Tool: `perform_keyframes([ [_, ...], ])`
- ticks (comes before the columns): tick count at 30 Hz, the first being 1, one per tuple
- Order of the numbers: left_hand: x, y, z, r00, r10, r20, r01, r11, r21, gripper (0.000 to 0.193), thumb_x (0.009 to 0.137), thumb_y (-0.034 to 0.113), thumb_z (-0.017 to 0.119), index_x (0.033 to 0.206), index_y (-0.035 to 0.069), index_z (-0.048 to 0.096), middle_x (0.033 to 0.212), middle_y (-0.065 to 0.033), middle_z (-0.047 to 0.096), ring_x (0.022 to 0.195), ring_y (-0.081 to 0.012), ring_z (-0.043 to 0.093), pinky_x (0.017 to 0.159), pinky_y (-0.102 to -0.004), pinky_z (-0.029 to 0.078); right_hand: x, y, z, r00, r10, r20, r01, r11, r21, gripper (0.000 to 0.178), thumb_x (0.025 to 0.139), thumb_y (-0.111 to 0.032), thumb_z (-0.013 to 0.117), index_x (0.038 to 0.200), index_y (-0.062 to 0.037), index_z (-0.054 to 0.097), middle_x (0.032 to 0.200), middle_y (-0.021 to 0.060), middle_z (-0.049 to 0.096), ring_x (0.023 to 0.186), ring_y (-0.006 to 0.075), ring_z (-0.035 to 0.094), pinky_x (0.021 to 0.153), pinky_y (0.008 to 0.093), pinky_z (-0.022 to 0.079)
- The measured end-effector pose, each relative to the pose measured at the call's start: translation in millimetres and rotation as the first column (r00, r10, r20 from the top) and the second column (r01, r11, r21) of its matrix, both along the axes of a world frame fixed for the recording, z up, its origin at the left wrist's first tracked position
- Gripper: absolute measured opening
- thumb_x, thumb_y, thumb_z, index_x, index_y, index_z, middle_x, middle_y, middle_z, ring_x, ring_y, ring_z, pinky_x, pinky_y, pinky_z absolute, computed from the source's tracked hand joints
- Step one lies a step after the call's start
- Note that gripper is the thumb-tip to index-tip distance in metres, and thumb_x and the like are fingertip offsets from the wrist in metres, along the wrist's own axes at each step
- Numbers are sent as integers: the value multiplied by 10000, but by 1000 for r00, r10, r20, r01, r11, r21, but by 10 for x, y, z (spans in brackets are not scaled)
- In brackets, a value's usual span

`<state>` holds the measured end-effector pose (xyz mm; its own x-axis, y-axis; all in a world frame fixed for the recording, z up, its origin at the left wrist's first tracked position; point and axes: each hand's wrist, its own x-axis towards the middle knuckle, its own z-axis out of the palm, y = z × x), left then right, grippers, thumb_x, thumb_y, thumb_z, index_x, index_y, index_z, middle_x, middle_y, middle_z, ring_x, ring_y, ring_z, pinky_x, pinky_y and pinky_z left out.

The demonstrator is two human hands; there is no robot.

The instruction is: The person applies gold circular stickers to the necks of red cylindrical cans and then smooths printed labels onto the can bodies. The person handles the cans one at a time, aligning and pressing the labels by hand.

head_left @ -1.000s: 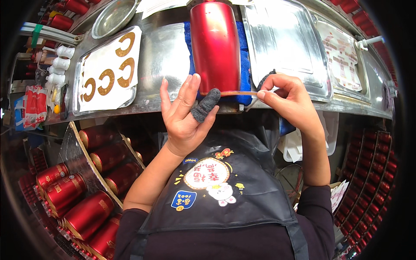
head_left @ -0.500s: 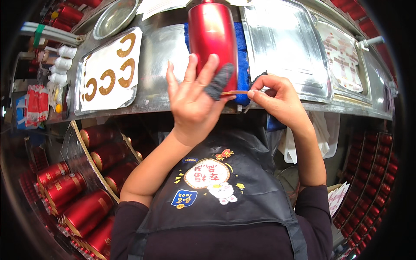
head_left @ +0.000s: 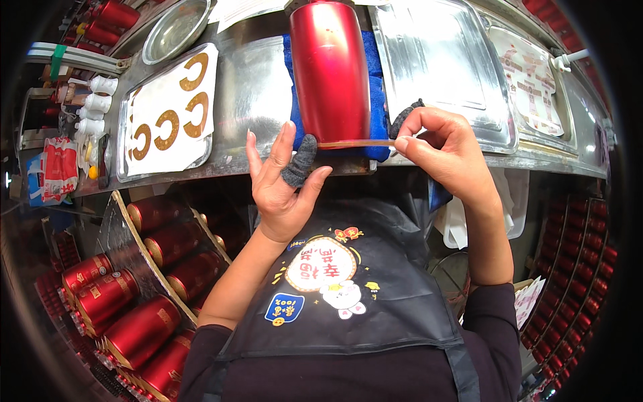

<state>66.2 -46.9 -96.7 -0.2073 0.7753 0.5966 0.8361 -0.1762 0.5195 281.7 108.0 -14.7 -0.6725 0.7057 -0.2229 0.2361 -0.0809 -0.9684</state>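
At the middle of the front edge of the bench (head_left: 234, 146): one large red metallic bottle (head_left: 329, 80), lying on its side on a blue cloth (head_left: 378, 94), its near end close to that edge. Across this end: one narrow brown-orange strip (head_left: 362, 143), running rightward past the bottle.

Right hand (head_left: 454, 159): thumb and forefinger pinching the strip's right end; a grey finger cot (head_left: 404, 118) shows at its far side. Left hand (head_left: 276, 201): spread, holding nothing visible; a second grey finger cot (head_left: 301, 163) covers the forefinger, just beside the strip's left end; whether they touch cannot be told.

Toward the bench's left edge: one metal tray (head_left: 122, 151), bearing a white sheet (head_left: 171, 90) with gold C-shaped pieces (head_left: 158, 132). Behind it, at the far left: one round metal bowl (head_left: 175, 32).

Right of the cloth: one rectangular metal tray (head_left: 435, 74); beyond, near the bench's right end, one printed white sheet (head_left: 536, 87).

Below the bench's front edge: at left, several red cylinders (head_left: 140, 331) on their sides; at right, one rack of red containers (head_left: 569, 268). Worn by the person: one black apron (head_left: 355, 328), cartoon-printed.
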Motion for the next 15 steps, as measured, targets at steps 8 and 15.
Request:
perform_keyframes([
  [8,70,120,165,988,-26,-152,32,999,40,301,765,118,834,1055,76,767,1414,-177,605,1273,-370,606,1176,-646,159,7,42,-151,1000,17,-10,-16,1000,22,125,897,-117,718,839,-33,646,761,-78,549,672,-18,440,571,172,319],
  [15,190,318,348,934,-32,-356,47,998,35,484,703,84,855,1175,132,761,1449,-183,575,1327,-372,563,1179,-615,195,-56,17,-224,1000,19,-20,-19,1000,0,128,903,-116,717,839,-29,649,774,-76,562,678,-20,443,575,173,333],
])
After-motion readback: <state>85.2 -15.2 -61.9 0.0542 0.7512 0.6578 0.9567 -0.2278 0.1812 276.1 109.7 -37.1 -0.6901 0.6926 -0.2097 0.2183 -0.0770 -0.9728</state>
